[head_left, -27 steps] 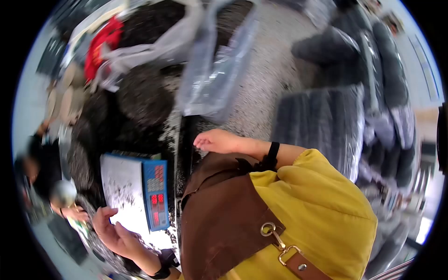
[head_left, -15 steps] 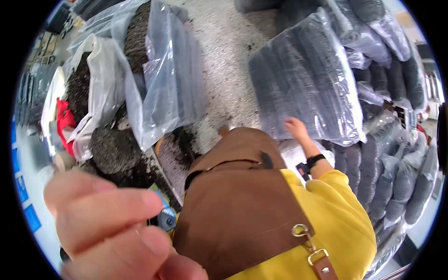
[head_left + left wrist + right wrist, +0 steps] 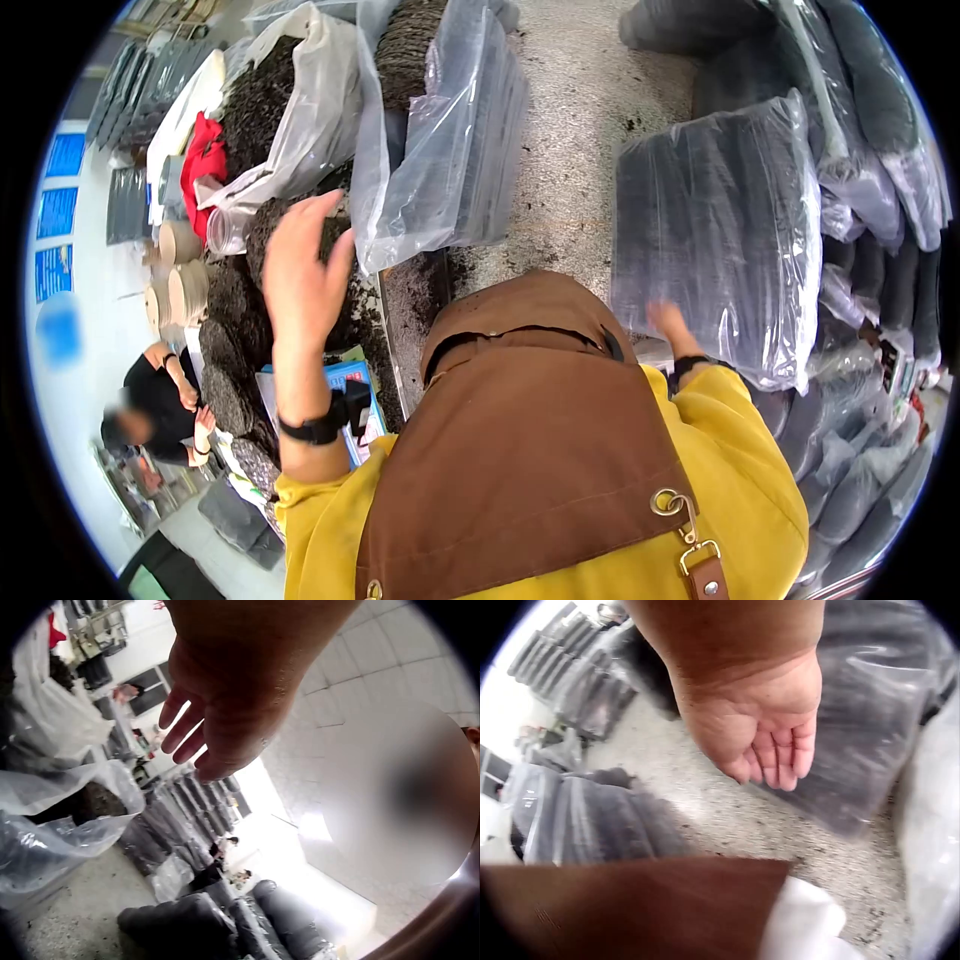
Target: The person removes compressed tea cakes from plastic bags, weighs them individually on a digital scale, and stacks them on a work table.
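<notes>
The dark bag (image 3: 715, 220) sits at right on the floor (image 3: 570, 150), a broad slab whose ribbed contents show through glossy, wrinkled film. Near its close edge is the right hand (image 3: 668, 318), fingers loosely extended and gripping nothing; whether it touches the film I cannot tell. The left hand (image 3: 303, 275), well apart from it, is raised at left with fingers straight and thumb spread, holding nothing, near the clear bag (image 3: 435, 190), which gapes around dark, rough-textured matter. The floor between the bags is pale grey, speckled and strewn with dark crumbs. Farther left are the white bag (image 3: 325, 105), creased and slumped open, a crumpled red cloth (image 3: 205, 165), smooth beige rolls (image 3: 180, 295) and a pale wall with blue signs (image 3: 65, 155). Rounded, film-wrapped bundles (image 3: 865, 90) pile up at far right.
</notes>
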`<state>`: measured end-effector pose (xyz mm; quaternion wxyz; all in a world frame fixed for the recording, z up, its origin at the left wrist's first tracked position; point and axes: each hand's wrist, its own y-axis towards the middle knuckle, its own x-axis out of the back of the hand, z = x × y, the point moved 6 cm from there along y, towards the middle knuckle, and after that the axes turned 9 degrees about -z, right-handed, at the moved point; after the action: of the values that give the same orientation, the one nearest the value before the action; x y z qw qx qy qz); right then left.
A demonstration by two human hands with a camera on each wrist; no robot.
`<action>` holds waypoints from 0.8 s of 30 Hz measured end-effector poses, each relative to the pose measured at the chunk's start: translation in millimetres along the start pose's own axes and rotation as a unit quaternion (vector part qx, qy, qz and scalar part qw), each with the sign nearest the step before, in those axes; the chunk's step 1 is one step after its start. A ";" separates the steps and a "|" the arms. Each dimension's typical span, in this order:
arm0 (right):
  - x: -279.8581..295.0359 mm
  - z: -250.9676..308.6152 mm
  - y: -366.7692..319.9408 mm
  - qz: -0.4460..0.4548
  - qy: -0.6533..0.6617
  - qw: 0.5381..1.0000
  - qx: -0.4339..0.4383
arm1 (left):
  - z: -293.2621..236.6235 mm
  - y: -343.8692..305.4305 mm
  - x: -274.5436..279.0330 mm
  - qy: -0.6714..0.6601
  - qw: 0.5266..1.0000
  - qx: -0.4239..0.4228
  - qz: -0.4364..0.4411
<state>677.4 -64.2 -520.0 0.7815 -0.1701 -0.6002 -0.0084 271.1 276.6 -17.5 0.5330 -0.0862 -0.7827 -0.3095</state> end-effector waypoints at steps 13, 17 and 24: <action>133.6 69.6 19.8 0.107 0.186 0.970 -0.112 | 156.5 -81.5 -215.3 0.247 0.941 0.001 0.233; 55.7 -55.5 -113.9 0.166 0.200 0.894 -0.364 | 153.5 -44.1 -210.6 0.177 0.975 -0.021 0.132; 88.7 -25.6 -240.5 -0.011 0.309 0.765 -0.565 | 195.8 -48.0 -254.3 0.116 0.973 0.076 0.185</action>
<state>673.9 -280.9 -380.7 0.6870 -0.5626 -0.2146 -0.4068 201.9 401.0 -309.2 0.6733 -0.1525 -0.7071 -0.1530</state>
